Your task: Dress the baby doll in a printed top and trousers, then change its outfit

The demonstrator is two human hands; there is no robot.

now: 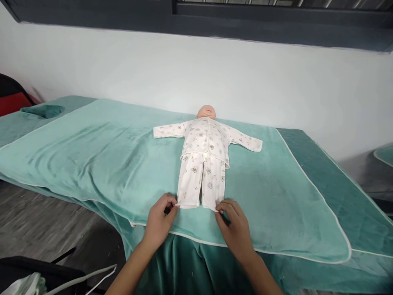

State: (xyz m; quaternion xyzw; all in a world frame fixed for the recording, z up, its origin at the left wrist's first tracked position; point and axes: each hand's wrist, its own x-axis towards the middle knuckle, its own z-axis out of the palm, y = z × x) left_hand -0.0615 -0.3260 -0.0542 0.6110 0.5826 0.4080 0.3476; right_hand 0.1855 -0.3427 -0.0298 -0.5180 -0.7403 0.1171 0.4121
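A baby doll [206, 111] lies on its back, dressed in a white patterned long-sleeved top [204, 135] and matching trousers [189, 176]. Both sleeves stretch out sideways, and no doll hands or feet show past the cuffs. My left hand [160, 219] pinches the outer corner of one trouser hem, on the left. With thumb and fingertips, my right hand [235, 227] grips the hem of the other trouser leg. The two legs lie side by side with a narrow gap between them.
A light green plush blanket [123, 159] with white edging covers a bed with a darker green cover [337, 192]. Behind it rises a white wall [196, 73]. A red and black chair [14, 102] stands far left; a black item with a pale cable [82, 277] is at lower left.
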